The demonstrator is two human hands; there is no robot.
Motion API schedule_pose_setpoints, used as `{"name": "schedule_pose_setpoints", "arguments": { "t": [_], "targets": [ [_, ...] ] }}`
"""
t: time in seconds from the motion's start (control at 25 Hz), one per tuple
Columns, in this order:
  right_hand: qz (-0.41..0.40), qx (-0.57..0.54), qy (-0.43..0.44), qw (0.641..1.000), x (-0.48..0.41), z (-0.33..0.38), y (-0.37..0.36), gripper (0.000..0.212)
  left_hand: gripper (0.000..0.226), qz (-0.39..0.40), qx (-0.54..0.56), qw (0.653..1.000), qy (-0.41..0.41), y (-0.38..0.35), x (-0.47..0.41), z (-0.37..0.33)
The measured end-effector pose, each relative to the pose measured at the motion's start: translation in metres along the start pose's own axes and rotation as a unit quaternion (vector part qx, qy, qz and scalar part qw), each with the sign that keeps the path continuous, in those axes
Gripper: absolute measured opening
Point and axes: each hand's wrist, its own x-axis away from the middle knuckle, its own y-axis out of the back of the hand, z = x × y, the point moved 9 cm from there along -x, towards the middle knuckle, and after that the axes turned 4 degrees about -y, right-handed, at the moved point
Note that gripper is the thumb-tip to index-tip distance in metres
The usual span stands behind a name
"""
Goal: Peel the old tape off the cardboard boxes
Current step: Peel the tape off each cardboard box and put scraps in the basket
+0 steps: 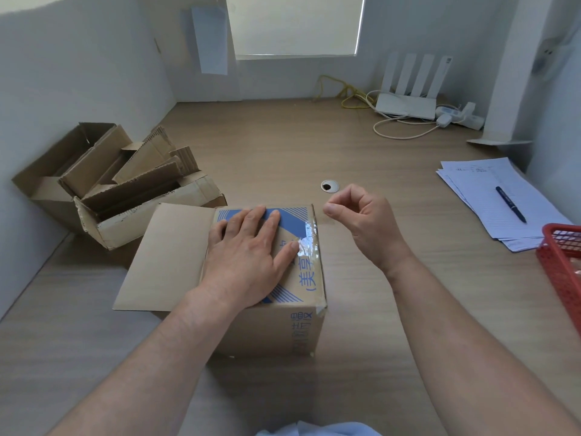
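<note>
On the desk, the taped box is pressed by the flat left hand; the right hand is curled, empty.

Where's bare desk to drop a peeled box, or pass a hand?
Free: wooden desk behind the printed cardboard box, up to the white router; also the strip between that box and the lined papers, under the right hand. Crowded: left, open brown boxes of cardboard scraps; right edge, red mesh basket.
</note>
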Motion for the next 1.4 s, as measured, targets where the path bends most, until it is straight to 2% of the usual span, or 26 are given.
{"name": "schedule_pose_setpoints", "arguments": {
  "t": [0.12,0.24,0.32,0.52,0.68,1.04,1.24,1.32,1.4],
  "targets": [
    [-0.01,-0.018,0.005,1.0,0.005,0.002,0.003,0.019,0.077,0.0,0.05,0.998,-0.038,0.008,0.002,-0.002],
    [-0.026,-0.028,-0.016,0.999,0.002,-0.001,0.007,0.019,0.105,0.114,0.133,0.977,-0.124,0.004,0.013,-0.013],
    [-0.027,-0.028,-0.019,0.999,0.001,-0.001,0.008,0.019,0.116,0.151,0.089,0.972,-0.156,-0.001,0.017,-0.016],
    [-0.021,-0.01,-0.002,1.0,0.002,0.004,0.009,0.021,0.126,0.141,0.03,0.974,-0.174,-0.008,0.016,-0.015],
    [-0.016,0.031,0.015,0.999,0.004,0.01,0.01,0.022,0.123,0.104,0.013,0.981,-0.162,-0.008,0.012,-0.017],
    [-0.047,0.05,0.075,0.995,0.02,0.029,0.03,0.022,0.121,0.104,0.016,0.983,-0.15,-0.007,0.006,-0.017],
    [-0.083,0.105,0.126,0.983,0.027,0.037,0.04,0.017,0.105,0.102,0.026,0.981,-0.162,-0.004,0.01,-0.02],
    [-0.103,0.137,0.145,0.975,0.032,0.036,0.042,0.031,0.104,0.101,0.026,0.981,-0.163,-0.004,0.009,-0.019],
    [-0.139,0.136,0.123,0.973,0.037,0.026,0.05,0.049,0.104,0.097,0.032,0.981,-0.163,-0.004,0.007,-0.018]
  ]
}}
